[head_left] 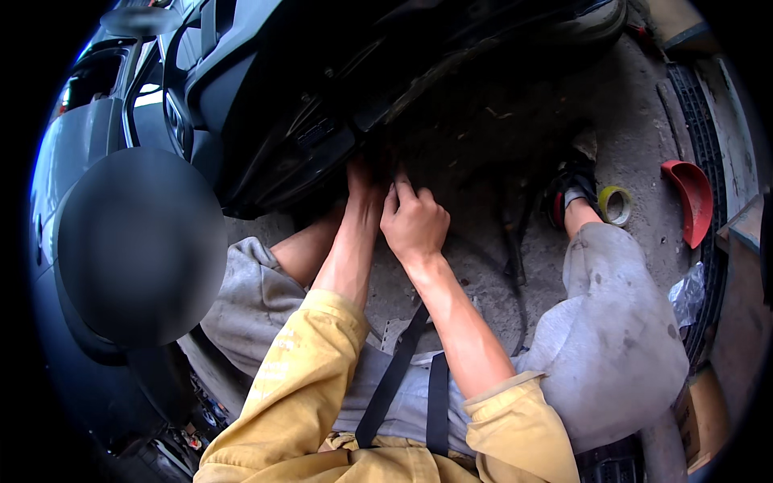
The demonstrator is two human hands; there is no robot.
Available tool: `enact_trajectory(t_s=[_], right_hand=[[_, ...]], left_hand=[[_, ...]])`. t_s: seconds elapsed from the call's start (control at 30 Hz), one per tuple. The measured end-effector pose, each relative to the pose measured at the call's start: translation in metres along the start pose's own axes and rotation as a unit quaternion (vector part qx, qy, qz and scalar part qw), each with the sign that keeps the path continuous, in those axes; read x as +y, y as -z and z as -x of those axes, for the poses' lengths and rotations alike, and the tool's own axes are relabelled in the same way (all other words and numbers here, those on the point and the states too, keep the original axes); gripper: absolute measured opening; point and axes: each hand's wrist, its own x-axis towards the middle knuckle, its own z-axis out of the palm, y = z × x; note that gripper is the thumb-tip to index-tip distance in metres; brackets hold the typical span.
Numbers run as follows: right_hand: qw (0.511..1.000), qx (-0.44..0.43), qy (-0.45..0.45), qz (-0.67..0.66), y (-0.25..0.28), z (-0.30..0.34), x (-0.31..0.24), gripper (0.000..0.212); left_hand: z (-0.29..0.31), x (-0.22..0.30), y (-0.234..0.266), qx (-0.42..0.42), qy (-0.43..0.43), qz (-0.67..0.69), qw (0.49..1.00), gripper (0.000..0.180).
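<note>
Both my hands are close together at the lower edge of a dark vehicle part (314, 149), in deep shadow. My left hand (364, 175) reaches up against that edge, and its fingers are lost in the dark. Just to its right, my right hand (416, 219) has its fingers curled in, with the thumb and index finger close together and pointing up toward the part. Whatever lies between those fingertips is too small and dark to make out. Yellow sleeves cover my arms up to mid-forearm.
A roll of yellow tape (615, 206) stands beside my right foot. Farther right lie a red curved piece (692, 201), a black treaded strip (691, 113) and crumpled clear plastic (687, 295). Dark cables (515, 249) run over the concrete floor. Black straps (393, 377) hang below my forearms.
</note>
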Motion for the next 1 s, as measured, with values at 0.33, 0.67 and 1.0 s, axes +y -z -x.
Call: enact_trajectory(t_s=[0.33, 0.67, 1.0], right_hand=[[0.997, 0.009, -0.012, -0.072, 0.003, -0.005, -0.001, 0.035], [0.995, -0.055, -0.045, -0.064, 0.031, -0.007, -0.016, 0.035], [0.991, -0.097, -0.077, -0.059, 0.047, -0.014, -0.027, 0.035]], left_hand=[[-0.005, -0.001, -0.002, 0.008, -0.039, 0.072, 0.997, 0.02], [-0.011, 0.025, 0.066, 0.003, 0.002, 0.242, 0.97, 0.033], [-0.007, 0.024, 0.05, 0.019, -0.043, 0.225, 0.973, 0.034]])
